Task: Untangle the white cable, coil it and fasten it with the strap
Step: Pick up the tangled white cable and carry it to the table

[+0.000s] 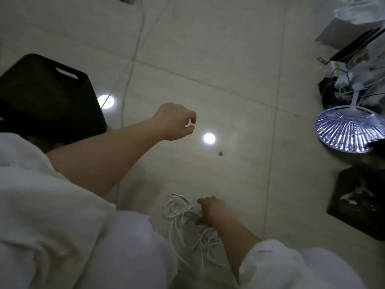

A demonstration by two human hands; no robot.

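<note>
- A black stool [48,94] with a slot handle stands on the tiled floor [208,59], up and to the left of the cable.
- The left hand [175,122] hangs above the floor, well above the cable in the picture. Thumb and forefinger curve toward each other with a narrow gap between them; whether a thin strand runs through that gap cannot be told.
- The cable [187,222] is thin and white, a loose tangle of crossing loops on the floor near the lower middle, just beside the person's knee. Strands trail from it down toward the lower edge.
- The right hand [210,211] rests on the right side of the cable, fingers curled down into the loops and gripping them.
- Two bright round light reflections lie on the floor above the cable.
- A white fan [348,130] stands far to the right of the cable, with clutter behind it.
- A dark box [360,203] lies below the fan.
</note>
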